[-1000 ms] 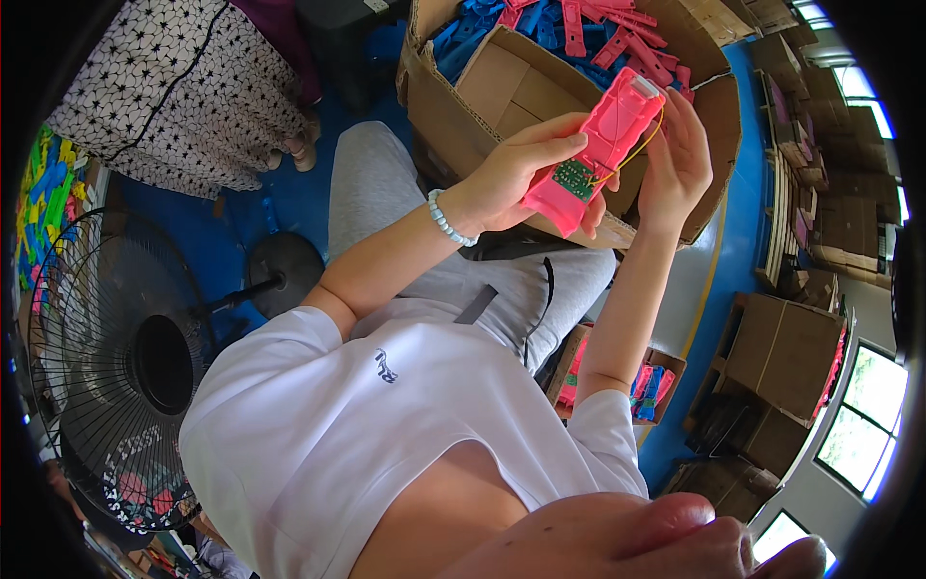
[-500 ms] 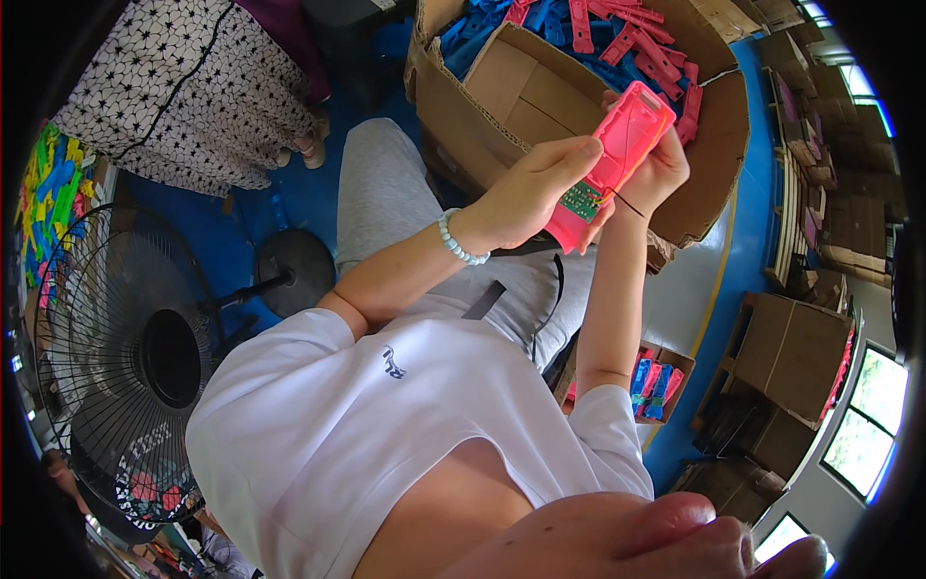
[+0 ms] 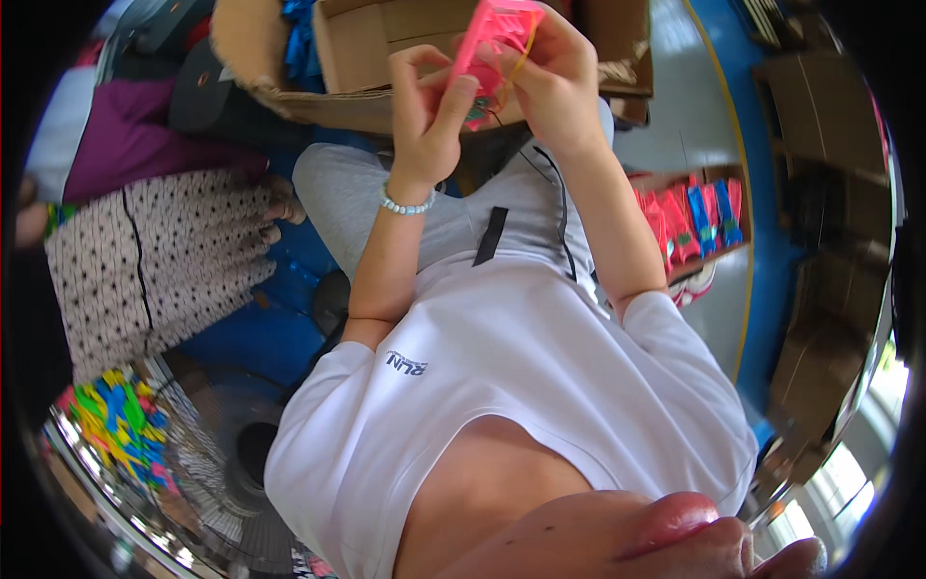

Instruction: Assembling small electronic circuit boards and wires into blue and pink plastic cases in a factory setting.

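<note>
Near the top of the view I hold a pink plastic casing (image 3: 470,48) in front of me, tilted on edge. Its hollow inside shows, with a green circuit board (image 3: 477,109) at the near end. A thin yellow wire (image 3: 526,60) loops along its right side. My left hand (image 3: 427,130) grips the casing's left side, thumb on the near edge. My right hand (image 3: 564,87) is closed at the right side, fingertips at the casing's inside by the wire. Whether those fingertips pinch the wire is too small to tell.
A large cardboard box (image 3: 253,60) with blue pieces (image 3: 302,43) stands beyond my knees. To my right a smaller box (image 3: 741,246) holds pink and blue casings. At left are a person's patterned skirt (image 3: 174,261), a fan (image 3: 253,454) and a pile of coloured pieces (image 3: 121,415).
The view has swung, so the large box and casing sit farther up and left. The casing has turned more on edge. My right fingers have moved from beneath it to its inner side.
</note>
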`<state>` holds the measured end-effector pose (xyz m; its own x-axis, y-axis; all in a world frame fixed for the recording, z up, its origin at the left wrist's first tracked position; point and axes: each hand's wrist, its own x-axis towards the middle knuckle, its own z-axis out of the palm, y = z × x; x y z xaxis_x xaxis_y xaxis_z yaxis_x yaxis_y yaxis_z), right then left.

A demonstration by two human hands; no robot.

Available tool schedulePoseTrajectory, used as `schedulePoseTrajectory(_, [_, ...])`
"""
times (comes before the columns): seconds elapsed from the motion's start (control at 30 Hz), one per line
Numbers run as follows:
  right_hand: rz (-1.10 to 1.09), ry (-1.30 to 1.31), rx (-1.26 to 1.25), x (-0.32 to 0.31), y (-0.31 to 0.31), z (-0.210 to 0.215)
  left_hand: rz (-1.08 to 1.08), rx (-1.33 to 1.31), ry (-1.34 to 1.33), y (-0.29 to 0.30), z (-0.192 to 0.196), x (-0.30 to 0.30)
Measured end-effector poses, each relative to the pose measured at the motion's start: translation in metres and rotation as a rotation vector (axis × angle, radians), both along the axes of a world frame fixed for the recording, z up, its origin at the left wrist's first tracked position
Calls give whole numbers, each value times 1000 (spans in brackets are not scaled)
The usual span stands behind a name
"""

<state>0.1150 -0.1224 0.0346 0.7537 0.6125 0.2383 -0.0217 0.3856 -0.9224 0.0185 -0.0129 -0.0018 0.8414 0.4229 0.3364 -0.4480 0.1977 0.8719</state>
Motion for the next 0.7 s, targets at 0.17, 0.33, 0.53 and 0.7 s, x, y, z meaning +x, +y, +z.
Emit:
schedulePoseTrajectory(0.17, [3, 9, 165, 3, -25, -6, -43, 170, -12, -10, 17, 13])
schedulePoseTrajectory(0.33, [-204, -14, 65, -17, -75, -19, -158, 514, 123, -39, 12, 8])
schedulePoseTrajectory(0.53, [-291, 557, 41, -67, -129, -79, -273, 259, 341, -89, -52, 5])
schedulePoseTrajectory(0.7, [-462, 389, -214, -97, -168, -106, -519, 283, 370, -127, -93, -1])
